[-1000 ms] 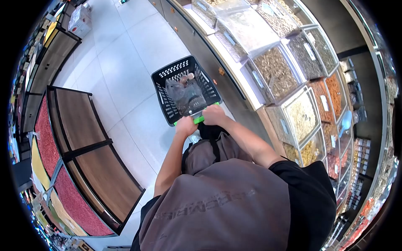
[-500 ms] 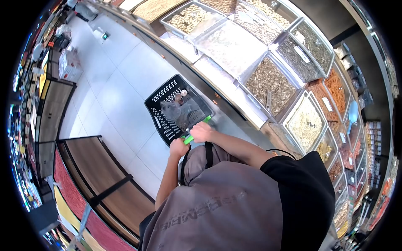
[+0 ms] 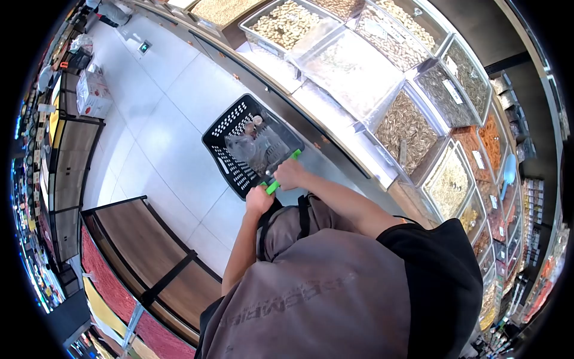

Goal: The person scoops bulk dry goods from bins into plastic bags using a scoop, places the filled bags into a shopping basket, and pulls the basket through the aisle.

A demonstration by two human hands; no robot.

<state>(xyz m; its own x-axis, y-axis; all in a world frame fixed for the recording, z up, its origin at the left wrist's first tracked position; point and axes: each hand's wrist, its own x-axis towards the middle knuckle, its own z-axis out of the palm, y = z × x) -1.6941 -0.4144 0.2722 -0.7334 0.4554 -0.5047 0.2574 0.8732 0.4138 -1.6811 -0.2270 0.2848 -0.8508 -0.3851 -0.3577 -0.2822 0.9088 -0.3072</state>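
Note:
Both my hands grip the green handle [image 3: 272, 187] of a black perforated basket [image 3: 225, 122], just in front of my body. My left hand [image 3: 258, 200] is closed around the handle's left end. Further right along the same bar, my right hand [image 3: 289, 173] has its fingers wrapped round it. Inside the basket lies a clear plastic bag [image 3: 244, 149] with small brownish items near it, too small to identify.
Clear bins of seeds [image 3: 405, 128] and nuts [image 3: 286, 24] line the counter on the right, with a blue scoop [image 3: 509, 170]. A wooden display [image 3: 140, 239] stands at lower left. A white box [image 3: 93, 94] and a person [image 3: 112, 13] are at upper left.
The view has turned, so the basket and my hands sit slightly further left. The nut bins and the distant person have come into view. Both hands still hold the handle.

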